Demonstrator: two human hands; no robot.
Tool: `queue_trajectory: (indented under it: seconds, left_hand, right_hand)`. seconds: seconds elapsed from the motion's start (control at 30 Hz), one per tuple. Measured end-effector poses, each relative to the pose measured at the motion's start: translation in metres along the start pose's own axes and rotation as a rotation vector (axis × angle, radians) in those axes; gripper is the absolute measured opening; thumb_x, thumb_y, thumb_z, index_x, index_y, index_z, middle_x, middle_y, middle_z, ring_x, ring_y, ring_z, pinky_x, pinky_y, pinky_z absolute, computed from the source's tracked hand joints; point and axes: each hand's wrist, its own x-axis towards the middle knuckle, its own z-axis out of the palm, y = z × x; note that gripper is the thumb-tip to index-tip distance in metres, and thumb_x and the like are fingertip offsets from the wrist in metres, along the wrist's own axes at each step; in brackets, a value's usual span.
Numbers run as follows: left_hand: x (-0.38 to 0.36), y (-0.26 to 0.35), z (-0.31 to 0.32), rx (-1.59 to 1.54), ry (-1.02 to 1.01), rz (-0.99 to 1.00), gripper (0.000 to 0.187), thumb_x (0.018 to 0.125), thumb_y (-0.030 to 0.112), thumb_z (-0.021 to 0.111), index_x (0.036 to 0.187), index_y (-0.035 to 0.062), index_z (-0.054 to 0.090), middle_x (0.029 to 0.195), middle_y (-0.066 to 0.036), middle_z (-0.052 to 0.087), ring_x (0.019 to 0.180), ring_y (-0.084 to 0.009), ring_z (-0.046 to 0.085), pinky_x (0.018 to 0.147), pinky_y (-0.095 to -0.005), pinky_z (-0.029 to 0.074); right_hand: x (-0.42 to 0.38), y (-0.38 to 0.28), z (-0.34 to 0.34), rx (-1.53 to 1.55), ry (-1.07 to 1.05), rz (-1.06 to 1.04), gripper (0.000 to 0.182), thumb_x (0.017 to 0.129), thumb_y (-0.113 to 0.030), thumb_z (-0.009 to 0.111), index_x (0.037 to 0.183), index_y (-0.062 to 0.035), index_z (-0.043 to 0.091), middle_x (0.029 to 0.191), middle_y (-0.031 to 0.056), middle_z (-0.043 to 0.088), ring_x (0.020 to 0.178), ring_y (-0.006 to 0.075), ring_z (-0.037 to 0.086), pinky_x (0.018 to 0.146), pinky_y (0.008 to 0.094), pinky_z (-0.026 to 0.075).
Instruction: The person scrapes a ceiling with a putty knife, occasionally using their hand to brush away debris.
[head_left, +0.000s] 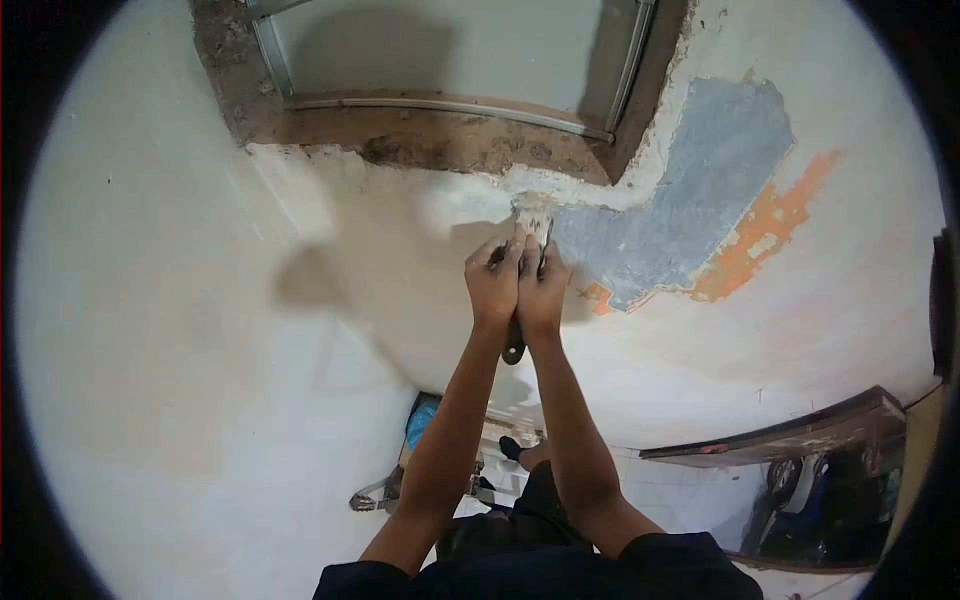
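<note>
Both my hands are closed around a putty knife (533, 218), whose dark handle runs down between my palms. My left hand (492, 285) grips it from the left side, my right hand (543, 292) from the right. Its pale-smeared blade points up and lies against the wall (400, 235), just below the window opening. To the right of the blade is a grey patch (700, 180) where the white paint is gone. Orange patches (770, 240) border the grey along its lower right edge. My fingers hide part of the handle.
Above my hands is a window recess with a rough brown sill (430, 140). A dark wooden piece of furniture (770, 440) stands at the lower right. At lower left, near my legs, are a blue plastic bag (422, 422) and what looks like a guitar headstock (372, 497).
</note>
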Motion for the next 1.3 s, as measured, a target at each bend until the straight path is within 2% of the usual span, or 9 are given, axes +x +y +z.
queue_trajectory:
  seconds: [0.33, 0.47, 0.67, 0.87, 0.9, 1.0, 1.13, 1.17, 1.3]
  left_hand:
    - [-0.004, 0.001, 0.010, -0.085, 0.014, -0.054, 0.029, 0.086, 0.021, 0.061, 0.071, -0.0037, 0.058, 0.059, -0.006, 0.055, 0.057, -0.0100, 0.046, 0.054, -0.0275, 0.040]
    - [-0.032, -0.011, 0.007, 0.213, 0.005, -0.214, 0.028, 0.087, 0.017, 0.060, 0.069, -0.0037, 0.055, 0.058, -0.005, 0.053, 0.057, -0.0088, 0.045, 0.054, -0.0265, 0.040]
    - [-0.006, 0.020, 0.020, -0.066, 0.037, -0.004, 0.032, 0.085, 0.019, 0.061, 0.066, -0.0051, 0.055, 0.058, -0.008, 0.053, 0.055, -0.0114, 0.045, 0.054, -0.0297, 0.039]
    - [-0.039, -0.040, -0.006, 0.080, 0.062, -0.321, 0.031, 0.085, 0.018, 0.061, 0.064, -0.0033, 0.054, 0.058, -0.003, 0.052, 0.059, -0.0093, 0.044, 0.054, -0.0279, 0.038]
    - [-0.031, -0.006, -0.003, 0.050, 0.054, -0.328, 0.030, 0.085, 0.017, 0.062, 0.064, -0.0024, 0.054, 0.059, -0.001, 0.050, 0.060, -0.0083, 0.043, 0.054, -0.0266, 0.037]
    - [0.010, 0.024, 0.011, -0.318, 0.059, -0.152, 0.031, 0.085, 0.018, 0.063, 0.064, -0.0023, 0.053, 0.059, -0.001, 0.048, 0.060, -0.0083, 0.043, 0.054, -0.0265, 0.038]
    - [-0.011, -0.024, 0.000, 0.064, 0.007, 0.031, 0.028, 0.084, 0.019, 0.062, 0.069, -0.0039, 0.058, 0.062, -0.005, 0.055, 0.061, -0.0099, 0.045, 0.055, -0.0288, 0.039]
    - [-0.021, -0.019, -0.001, 0.172, 0.075, -0.163, 0.026, 0.084, 0.019, 0.064, 0.074, -0.0043, 0.061, 0.063, -0.009, 0.057, 0.060, -0.0111, 0.048, 0.055, -0.0294, 0.039]
    - [0.001, -0.015, 0.007, -0.017, 0.038, 0.010, 0.025, 0.084, 0.020, 0.064, 0.074, -0.0035, 0.061, 0.062, -0.012, 0.056, 0.060, -0.0120, 0.049, 0.054, -0.0299, 0.039]
  right_hand:
    - [0.002, 0.004, -0.006, 0.020, 0.026, -0.118, 0.030, 0.093, -0.025, 0.047, 0.095, 0.0048, 0.052, 0.074, 0.0190, 0.057, 0.069, 0.0254, 0.055, 0.064, 0.0374, 0.043]
    - [-0.028, 0.031, -0.019, -0.146, 0.041, 0.118, 0.032, 0.093, -0.027, 0.046, 0.093, 0.0048, 0.051, 0.077, 0.0217, 0.058, 0.070, 0.0264, 0.055, 0.065, 0.0372, 0.044]
    - [0.008, -0.005, -0.018, -0.081, -0.053, 0.018, 0.035, 0.093, -0.030, 0.044, 0.094, 0.0048, 0.052, 0.084, 0.0251, 0.058, 0.078, 0.0338, 0.059, 0.067, 0.0405, 0.044]
    - [-0.029, 0.024, -0.017, -0.261, -0.058, 0.173, 0.032, 0.093, -0.027, 0.043, 0.099, 0.0030, 0.052, 0.086, 0.0263, 0.058, 0.083, 0.0405, 0.057, 0.071, 0.0433, 0.044]
    - [-0.022, 0.023, -0.011, -0.189, -0.014, -0.054, 0.033, 0.093, -0.027, 0.043, 0.099, 0.0036, 0.052, 0.087, 0.0281, 0.057, 0.082, 0.0408, 0.057, 0.071, 0.0439, 0.044]
    - [0.014, -0.025, 0.003, -0.160, -0.047, -0.010, 0.033, 0.093, -0.027, 0.044, 0.099, 0.0040, 0.053, 0.088, 0.0292, 0.057, 0.081, 0.0408, 0.057, 0.071, 0.0442, 0.044]
    - [-0.008, 0.019, -0.007, -0.094, -0.030, -0.155, 0.032, 0.093, -0.025, 0.045, 0.097, 0.0052, 0.053, 0.083, 0.0280, 0.058, 0.075, 0.0422, 0.057, 0.066, 0.0416, 0.045]
    - [-0.015, 0.024, -0.008, -0.155, 0.044, -0.032, 0.031, 0.092, -0.025, 0.047, 0.097, 0.0052, 0.054, 0.083, 0.0272, 0.059, 0.075, 0.0410, 0.058, 0.066, 0.0406, 0.045]
    - [0.014, -0.046, -0.002, -0.315, -0.040, -0.002, 0.031, 0.089, -0.024, 0.051, 0.099, 0.0049, 0.054, 0.090, 0.0257, 0.061, 0.083, 0.0358, 0.061, 0.069, 0.0393, 0.046]
